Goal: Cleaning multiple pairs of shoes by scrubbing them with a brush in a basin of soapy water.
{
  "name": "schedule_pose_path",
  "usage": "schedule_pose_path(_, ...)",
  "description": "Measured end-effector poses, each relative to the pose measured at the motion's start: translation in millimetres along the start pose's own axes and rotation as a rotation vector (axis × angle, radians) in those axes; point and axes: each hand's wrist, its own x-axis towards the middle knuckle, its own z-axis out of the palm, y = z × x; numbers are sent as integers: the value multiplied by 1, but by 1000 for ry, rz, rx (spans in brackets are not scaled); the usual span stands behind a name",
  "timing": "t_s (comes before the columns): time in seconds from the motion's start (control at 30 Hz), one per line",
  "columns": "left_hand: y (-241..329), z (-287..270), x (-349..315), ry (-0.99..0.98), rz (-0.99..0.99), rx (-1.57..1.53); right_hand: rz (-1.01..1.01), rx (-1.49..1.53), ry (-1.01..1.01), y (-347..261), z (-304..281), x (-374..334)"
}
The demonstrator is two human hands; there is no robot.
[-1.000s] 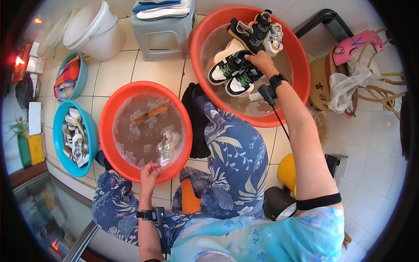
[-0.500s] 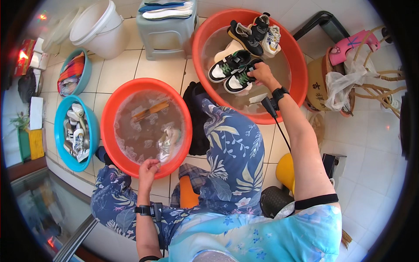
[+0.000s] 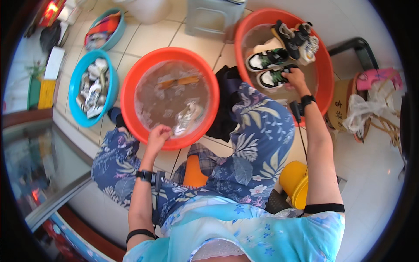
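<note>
Black-and-white sneaker [image 3: 273,78] under right hand's [image 3: 295,77] closed grip; left hand [image 3: 158,134] curled on basin rim [image 3: 144,139].

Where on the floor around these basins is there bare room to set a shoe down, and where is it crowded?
Bare tile lies between the small teal basin, the middle red basin and the grey stool. More shows at right, past the yellow container. The far red basin is crowded with shoes, where the right hand reaches.

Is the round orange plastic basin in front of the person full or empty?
Partly full: the round orange plastic basin holds murky, foamy water with a pale shoe in it.
</note>
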Motion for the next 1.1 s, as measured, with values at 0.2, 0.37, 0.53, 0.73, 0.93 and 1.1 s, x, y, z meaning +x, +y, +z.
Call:
schedule_pose_path(0.2, 3, -35, 32, 145, -95, -39, -192, -427, 169, -49, -37, -8)
schedule_pose_path(0.37, -26, -47, 57, 231, -219, -96, -512, -343, -184, -195, -22, -58)
schedule_pose_path(0.53, -87, -21, 85, 257, -246, -51, -717, -421, -630, -251, 115, -68)
schedule_pose_path(0.73, -130, 21, 95, -25, -174, 172, -829, -877, -754, -164, 320, -112)
schedule_pose_path(0.93, -98, 40, 90, -137, -272, 485, -476, -869, -648, -105, 382, -125)
schedule_pose_path(1.1, -98, 28, 115, -113, -322, 601, -531, -743, -746, -98, 396, -86)
